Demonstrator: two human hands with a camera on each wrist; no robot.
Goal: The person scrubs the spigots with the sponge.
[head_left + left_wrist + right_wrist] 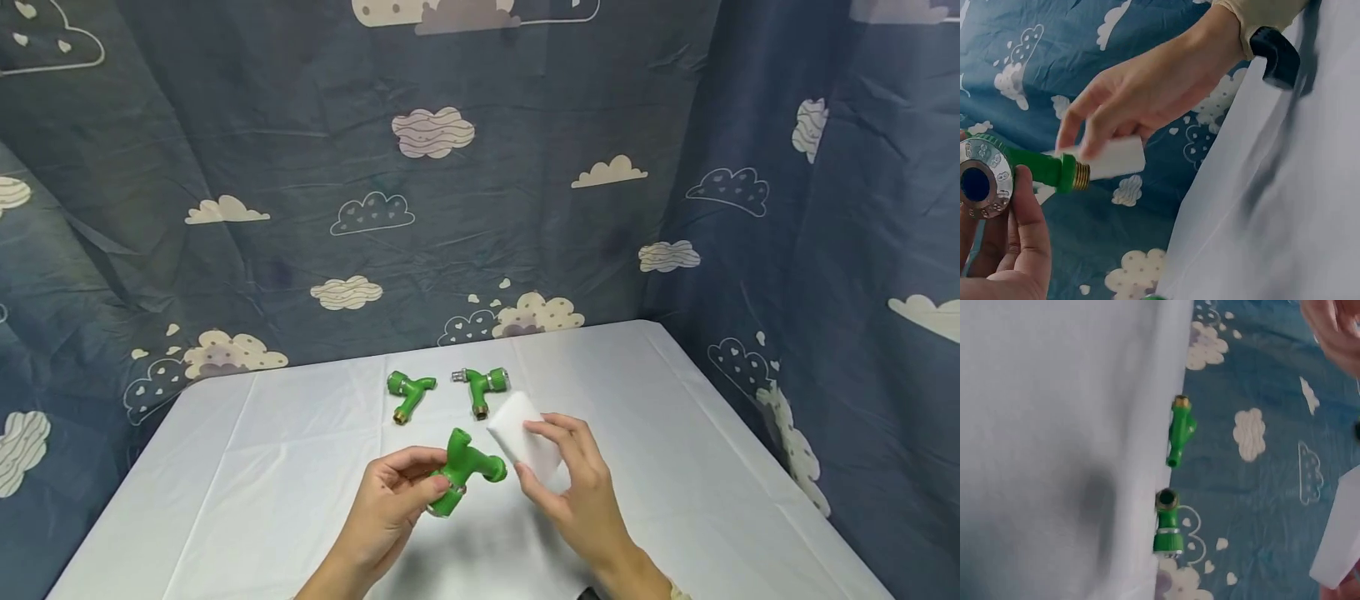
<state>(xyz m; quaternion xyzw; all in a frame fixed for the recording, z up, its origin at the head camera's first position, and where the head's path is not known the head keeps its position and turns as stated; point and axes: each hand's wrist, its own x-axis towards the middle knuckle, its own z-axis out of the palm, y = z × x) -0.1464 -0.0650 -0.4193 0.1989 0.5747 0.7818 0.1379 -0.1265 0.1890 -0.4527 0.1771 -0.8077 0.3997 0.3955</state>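
Note:
My left hand (390, 508) holds a green tap (467, 462) between thumb and fingers, raised above the table. In the left wrist view, the tap's brass threaded end (1081, 176) points toward the right hand. The fingers and thumb of my right hand (577, 487) grip a white sponge block (517, 429) by its edges, just right of the tap. In the head view a small gap separates sponge and tap; contact cannot be told from the left wrist view. Two more green taps lie behind the hands: one plain-spouted (408, 393), one with a silver nozzle (480, 387).
A white cloth covers the table (285, 467). A dark blue curtain (510, 217) with cloud prints hangs behind it and along the sides. A black object (1277, 59) sits at the right wrist, below a light sleeve.

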